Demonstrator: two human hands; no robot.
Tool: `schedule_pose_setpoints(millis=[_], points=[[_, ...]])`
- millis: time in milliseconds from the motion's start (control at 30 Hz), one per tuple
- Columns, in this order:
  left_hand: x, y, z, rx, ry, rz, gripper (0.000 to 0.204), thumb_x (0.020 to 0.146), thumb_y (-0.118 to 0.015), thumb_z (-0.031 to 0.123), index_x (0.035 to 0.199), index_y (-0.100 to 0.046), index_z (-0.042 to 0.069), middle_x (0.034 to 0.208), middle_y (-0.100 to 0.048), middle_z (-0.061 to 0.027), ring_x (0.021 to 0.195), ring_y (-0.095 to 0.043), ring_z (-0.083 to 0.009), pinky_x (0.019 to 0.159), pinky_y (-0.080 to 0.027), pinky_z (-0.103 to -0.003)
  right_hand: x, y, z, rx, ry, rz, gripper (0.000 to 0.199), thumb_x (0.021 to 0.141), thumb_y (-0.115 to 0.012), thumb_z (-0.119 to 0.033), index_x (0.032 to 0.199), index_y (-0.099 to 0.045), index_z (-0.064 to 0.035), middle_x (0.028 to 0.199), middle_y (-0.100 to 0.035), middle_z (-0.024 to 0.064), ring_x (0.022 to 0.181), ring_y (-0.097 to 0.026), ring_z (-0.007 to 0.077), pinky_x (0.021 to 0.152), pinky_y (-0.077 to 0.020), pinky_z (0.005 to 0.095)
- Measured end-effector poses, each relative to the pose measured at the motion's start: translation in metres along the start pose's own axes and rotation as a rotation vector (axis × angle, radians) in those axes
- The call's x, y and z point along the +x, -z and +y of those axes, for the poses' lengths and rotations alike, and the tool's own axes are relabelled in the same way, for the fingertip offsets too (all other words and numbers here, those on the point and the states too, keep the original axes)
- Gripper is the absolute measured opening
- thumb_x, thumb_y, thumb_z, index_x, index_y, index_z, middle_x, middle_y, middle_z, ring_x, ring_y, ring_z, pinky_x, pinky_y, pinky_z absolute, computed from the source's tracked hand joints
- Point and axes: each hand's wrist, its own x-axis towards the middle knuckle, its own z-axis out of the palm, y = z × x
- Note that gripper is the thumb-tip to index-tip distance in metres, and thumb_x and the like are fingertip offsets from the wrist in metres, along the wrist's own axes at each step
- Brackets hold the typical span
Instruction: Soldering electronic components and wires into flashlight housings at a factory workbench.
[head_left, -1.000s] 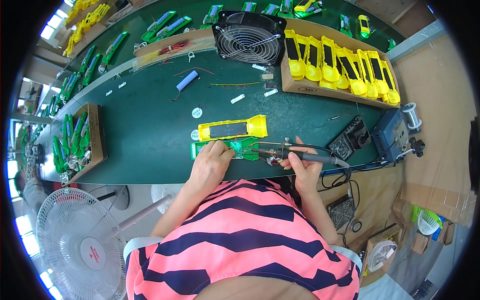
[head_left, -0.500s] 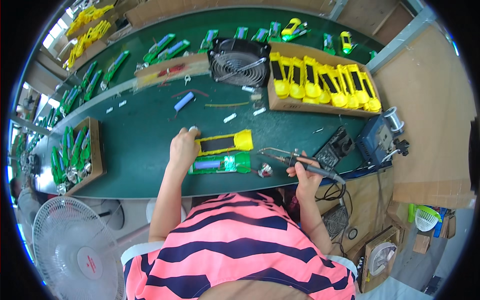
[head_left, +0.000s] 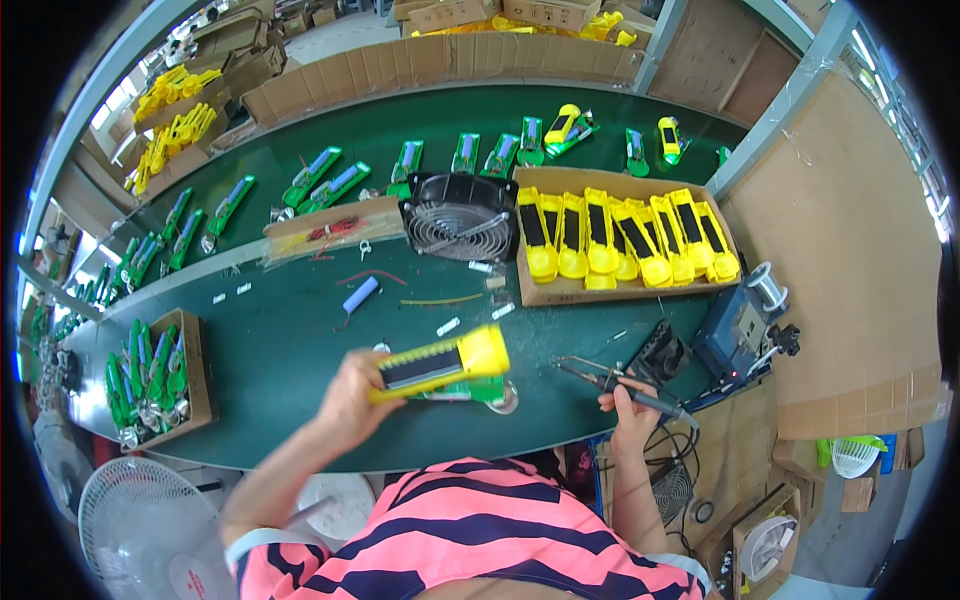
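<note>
My left hand [head_left: 350, 400] is closed around the end of a yellow flashlight shell [head_left: 484, 352] with a dark panel along its body. The shell is raised over a green flashlight half [head_left: 474, 391] on the bench and hides most of it. A round silver reflector [head_left: 506, 399] peeks out at that half's right end. In my right hand [head_left: 632, 418] is a soldering iron [head_left: 652, 402], its tip pointing left over the bench. Beyond my left hand lies a loose blue battery cell [head_left: 361, 294] with thin wires.
A cardboard box of yellow shells [head_left: 630, 291] stands at the back right, beside a black fan [head_left: 458, 222]. On the left sits a box of green halves [head_left: 200, 375]. A blue soldering station [head_left: 731, 335] with a solder spool [head_left: 767, 287] is at right. A green belt [head_left: 375, 140] carries several assemblies.
The yellow shell, which lay beside the green half, is now lifted and held over it in my left hand. The soldering iron stays in my right hand. The view has tilted upward.
</note>
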Motion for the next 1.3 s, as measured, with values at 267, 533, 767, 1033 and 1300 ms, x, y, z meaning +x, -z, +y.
schedule_pose_setpoints(millis=[267,533,767,1033,1300], points=[[0.287,0.037,-0.073,0.162,0.193,-0.047,0.05,0.072,-0.066,0.035,0.092,-0.032,0.004,0.079,-0.052,-0.0161,0.07,-0.053,-0.0282,0.059,-0.043,-0.036,-0.003,0.0,-0.007,-0.004,-0.094,0.149,0.021,0.079,-0.057,0.001,0.097,-0.049,0.0055,0.084,-0.057,0.015,0.059,-0.06,0.0184,0.052,-0.0491,0.0247],[0.397,-0.085,-0.194,-0.167,0.594,-0.27,0.062,0.067,-0.07,0.036,0.112,-0.046,0.001,0.113,-0.047,-0.0184,0.108,-0.045,-0.0277,0.088,-0.039,-0.038,-0.001,-0.001,0.002,0.015,-0.227,0.296,0.024,0.078,-0.055,0.004,0.1,-0.046,0.0065,0.118,-0.042,0.0273,0.062,-0.062,0.0205,0.054,-0.0514,0.0251],[0.388,-0.099,-0.161,0.834,-1.031,-0.415,0.03,0.078,-0.047,0.012,0.107,-0.045,0.009,0.121,-0.042,-0.0135,0.116,-0.039,-0.0278,0.098,-0.032,-0.041,0.013,-0.002,-0.005,-0.045,-0.173,0.279,0.022,0.078,-0.055,0.003,0.098,-0.046,0.0059,0.105,-0.051,0.0234,0.062,-0.062,0.0203,0.06,-0.0522,0.0267],[0.379,-0.086,-0.169,0.335,-0.855,-0.313,0.026,0.078,-0.043,0.007,0.104,-0.043,0.004,0.124,-0.041,-0.0191,0.117,-0.039,-0.034,0.1,-0.031,-0.04,-0.001,0.006,-0.032,-0.022,-0.071,0.278,0.024,0.077,-0.054,0.005,0.1,-0.048,0.0076,0.127,-0.032,0.0267,0.066,-0.062,0.0235,0.057,-0.0519,0.0275],[0.335,0.044,-0.023,0.216,-0.786,0.106,0.059,0.062,-0.062,0.003,0.117,-0.04,0.005,0.097,-0.05,-0.0106,0.086,-0.051,-0.0261,0.076,-0.041,-0.035,0.125,0.019,-0.068,-0.738,0.494,0.189,0.025,0.08,-0.056,-0.006,0.104,-0.051,-0.0035,0.092,-0.056,0.0127,0.08,-0.057,0.0238,0.079,-0.0422,0.0354]])
